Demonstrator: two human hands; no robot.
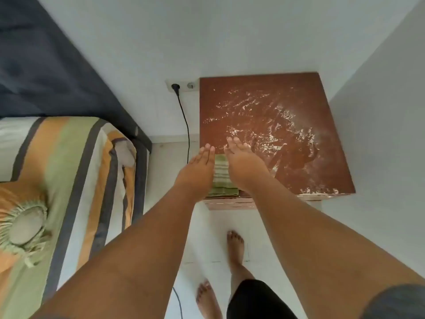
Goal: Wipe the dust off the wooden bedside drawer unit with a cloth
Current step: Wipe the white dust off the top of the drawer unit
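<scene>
The brown wooden bedside drawer unit [296, 93] stands in the wall corner, its top smeared with white dust across the middle and right. A green striped cloth [222, 178] lies folded at the top's front left corner. My left hand [197, 171] and my right hand [243, 164] are stretched out above the cloth, one on each side, fingers straight. Neither hand grips anything. Whether they touch the cloth or the top cannot be told.
A bed with a striped green, orange and grey cover [69, 180] lies to the left. A black cable [185, 125] runs down from a wall socket [181, 85] beside the unit. My bare feet [234, 247] stand on the white floor in front.
</scene>
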